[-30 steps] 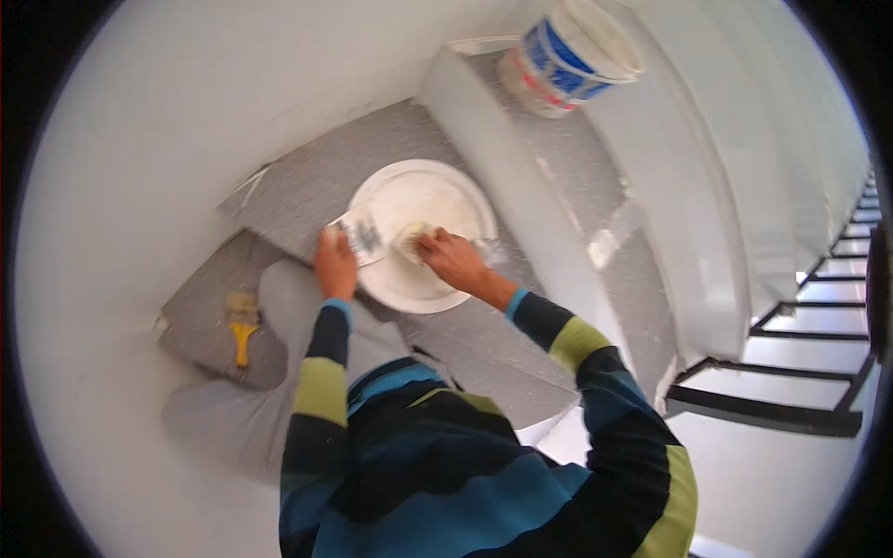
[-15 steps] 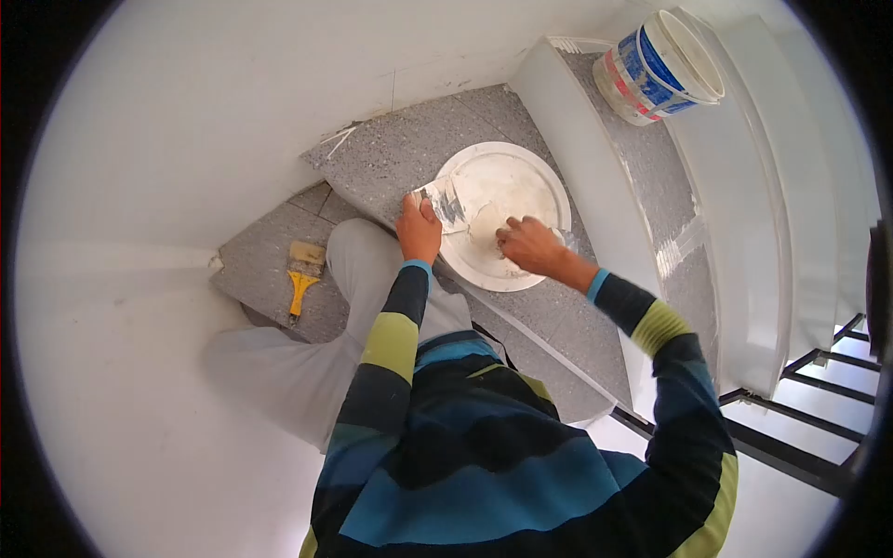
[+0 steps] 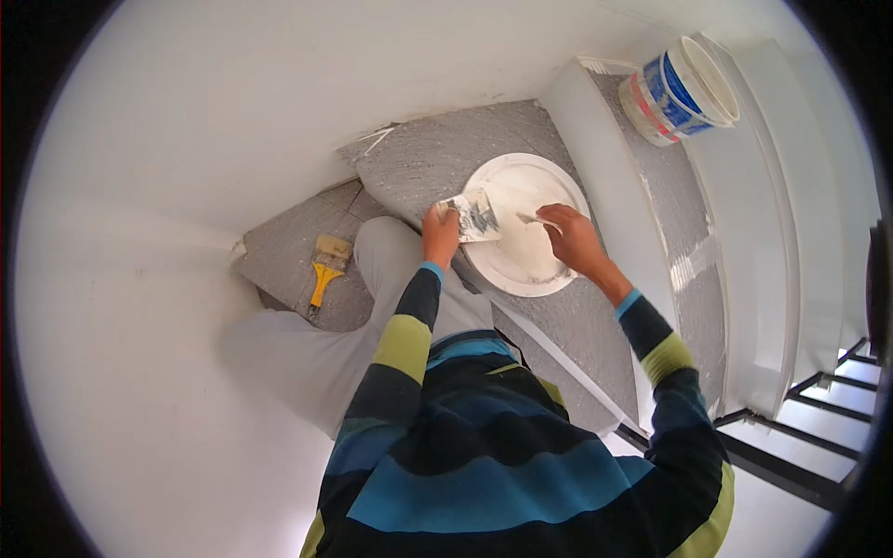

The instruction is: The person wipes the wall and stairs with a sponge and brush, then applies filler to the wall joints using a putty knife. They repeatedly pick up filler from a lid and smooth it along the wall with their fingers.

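Observation:
My left hand grips a flat, square-edged scraper plate, smeared with white and dark grey, over the left side of a round white lid. Closed around a small putty knife, my right hand is above the lid's right part. The knife's pale tip points left toward the plate, with a short gap between them. Most of its handle is hidden by my fingers. White residue marks the lid's surface, and the lid lies on a grey speckled stair step.
A yellow-handled paint brush lies on the lower step at left, near my knee. On the higher step stands a white and blue bucket. A white wall borders the steps, and a black metal railing is at lower right.
The camera view has shifted, so the scene sits further right and slightly lower. My right hand has lifted and turned; the putty knife's tip now shows, pointing left.

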The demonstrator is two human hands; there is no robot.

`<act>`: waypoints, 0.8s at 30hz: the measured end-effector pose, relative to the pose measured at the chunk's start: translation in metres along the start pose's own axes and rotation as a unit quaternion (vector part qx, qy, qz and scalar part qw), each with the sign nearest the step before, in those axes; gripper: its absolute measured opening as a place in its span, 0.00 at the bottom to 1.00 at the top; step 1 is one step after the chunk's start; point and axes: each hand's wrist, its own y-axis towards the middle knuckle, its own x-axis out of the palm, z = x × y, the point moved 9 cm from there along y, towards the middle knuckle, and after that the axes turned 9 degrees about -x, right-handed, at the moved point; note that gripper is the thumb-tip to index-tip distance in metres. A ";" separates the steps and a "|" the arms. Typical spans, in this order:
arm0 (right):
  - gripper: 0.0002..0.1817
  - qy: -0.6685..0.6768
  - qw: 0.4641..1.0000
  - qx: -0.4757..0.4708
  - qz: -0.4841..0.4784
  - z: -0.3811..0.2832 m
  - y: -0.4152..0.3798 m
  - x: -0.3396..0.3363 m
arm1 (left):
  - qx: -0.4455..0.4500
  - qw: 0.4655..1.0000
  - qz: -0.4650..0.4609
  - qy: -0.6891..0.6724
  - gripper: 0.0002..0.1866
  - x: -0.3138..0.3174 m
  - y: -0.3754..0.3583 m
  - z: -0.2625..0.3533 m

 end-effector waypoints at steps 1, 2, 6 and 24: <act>0.15 0.100 0.994 0.050 0.013 -0.001 0.002 -0.003 | -0.085 0.980 -0.075 -0.165 0.12 0.010 -0.007 -0.011; 0.15 0.105 0.993 0.046 0.013 -0.015 0.004 -0.002 | -0.084 0.980 -0.068 -0.164 0.12 0.010 -0.015 -0.008; 0.22 0.097 0.994 -0.032 0.042 -0.053 0.003 0.004 | -0.192 0.915 -0.122 -0.333 0.11 0.028 -0.049 0.007; 0.22 -0.040 0.989 -0.145 -0.016 -0.072 0.064 -0.012 | -0.069 0.968 -0.108 -0.215 0.08 -0.041 -0.028 0.049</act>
